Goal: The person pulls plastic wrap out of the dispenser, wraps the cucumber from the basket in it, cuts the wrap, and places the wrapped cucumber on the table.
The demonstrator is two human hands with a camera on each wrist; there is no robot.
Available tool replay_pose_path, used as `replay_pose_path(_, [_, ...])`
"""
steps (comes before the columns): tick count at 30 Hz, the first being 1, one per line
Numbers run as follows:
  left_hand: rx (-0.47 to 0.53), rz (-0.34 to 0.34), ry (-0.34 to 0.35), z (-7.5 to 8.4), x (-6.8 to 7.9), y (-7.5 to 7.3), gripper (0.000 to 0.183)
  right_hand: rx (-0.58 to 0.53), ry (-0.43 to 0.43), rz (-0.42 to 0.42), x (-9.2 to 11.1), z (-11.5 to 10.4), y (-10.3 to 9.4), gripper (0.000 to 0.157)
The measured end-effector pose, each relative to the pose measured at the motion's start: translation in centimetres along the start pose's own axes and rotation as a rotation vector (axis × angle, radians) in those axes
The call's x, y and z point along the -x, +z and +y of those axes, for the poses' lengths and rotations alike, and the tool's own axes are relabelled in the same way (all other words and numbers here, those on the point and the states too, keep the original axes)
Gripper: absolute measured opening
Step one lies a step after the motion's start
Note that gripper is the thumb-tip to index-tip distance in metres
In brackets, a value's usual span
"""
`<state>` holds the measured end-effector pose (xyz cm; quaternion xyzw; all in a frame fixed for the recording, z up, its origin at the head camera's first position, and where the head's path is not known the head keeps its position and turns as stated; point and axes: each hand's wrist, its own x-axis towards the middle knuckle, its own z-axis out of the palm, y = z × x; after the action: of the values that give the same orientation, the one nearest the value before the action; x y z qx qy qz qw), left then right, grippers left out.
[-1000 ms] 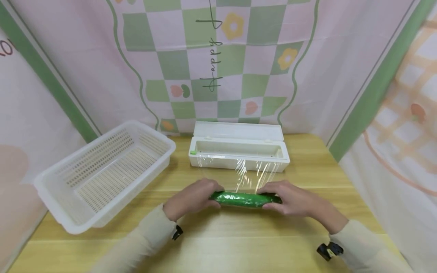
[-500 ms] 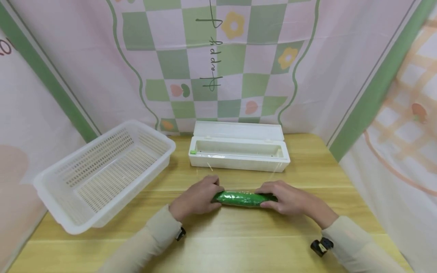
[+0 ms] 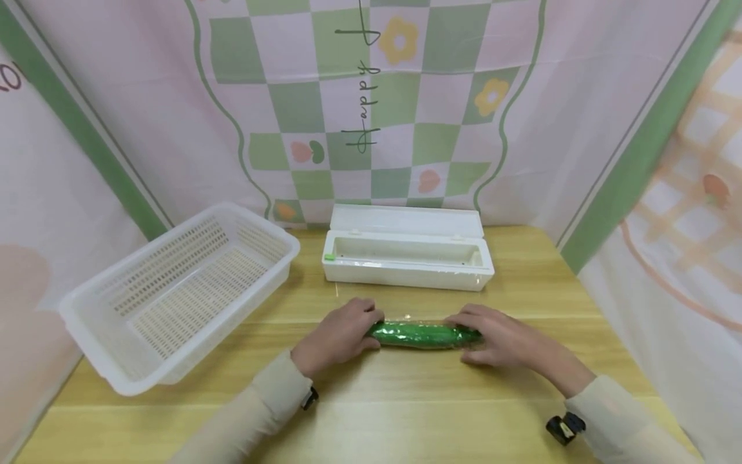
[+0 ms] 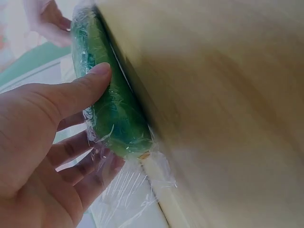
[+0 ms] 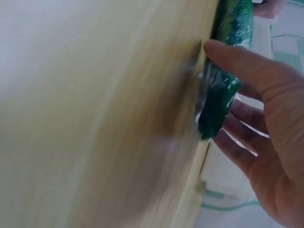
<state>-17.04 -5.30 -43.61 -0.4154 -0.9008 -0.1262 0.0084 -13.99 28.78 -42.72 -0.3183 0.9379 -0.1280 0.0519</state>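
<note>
A green cucumber [image 3: 420, 335] wrapped in glossy cling film lies crosswise near the middle of the table, between both hands. My left hand [image 3: 344, 332] holds its left end, the thumb on the near side and the fingers round the far side. In the left wrist view, loose film [image 4: 126, 190] trails past that end of the cucumber [image 4: 111, 114]. Around the right end, my right hand [image 3: 501, 338] has its fingers curled over the far side, with the thumb spread lower on the near side. The right wrist view shows crinkled film on the cucumber [image 5: 218, 97] between thumb and fingers.
Behind the hands stands a long white cling film box [image 3: 406, 274], its lid [image 3: 406, 219] raised and a green slider [image 3: 329, 256] at its left. A white slotted basket [image 3: 104, 361] sits at the left of the wooden table [image 3: 406, 419]. Patterned cloth [image 3: 400, 103] hangs around it.
The film that stretched from the box to the cucumber is no longer attached to the box. Lately the cucumber has shifted slightly right, and the right hand has moved right with its thumb spreading.
</note>
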Motion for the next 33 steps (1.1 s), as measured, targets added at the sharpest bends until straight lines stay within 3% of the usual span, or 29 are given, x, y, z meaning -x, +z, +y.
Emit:
replay_pose_path(6, [0.019, -0.028, -0.026, -0.2, -0.2, -0.2, 0.038, 0.071, -0.012, 0.096, 1.0, 1.1, 0.2, 0.045])
replay_pose_path(12, [0.044, -0.03, -0.024, -0.2, -0.4, -0.2, 0.036, 0.028, -0.053, 0.144, 1.6, 2.2, 0.0, 0.032])
replay_pose_path(17, [0.059, -0.031, -0.024, -0.2, -0.4, -0.1, 0.035, -0.021, -0.168, 0.174, 1.6, 3.0, -0.3, 0.027])
replay_pose_path(21, [0.062, -0.029, -0.026, -0.1, -0.5, 0.0, 0.031, -0.029, -0.223, 0.177, 1.4, 3.4, -0.6, 0.027])
replay_pose_path(26, [0.04, -0.026, -0.022, 0.0, -0.7, 0.0, 0.023, 0.026, -0.109, 0.146, 1.5, 2.7, -1.1, 0.028])
replay_pose_path(29, [0.025, -0.035, -0.026, 0.0, -0.8, 0.0, 0.021, 0.063, -0.07, 0.191, 1.0, 1.6, -0.8, 0.036])
replay_pose_path(33, [0.018, -0.056, -0.04, -0.2, -1.0, 0.0, 0.021, 0.144, -0.149, 0.275, -0.1, 0.3, 0.4, 0.047])
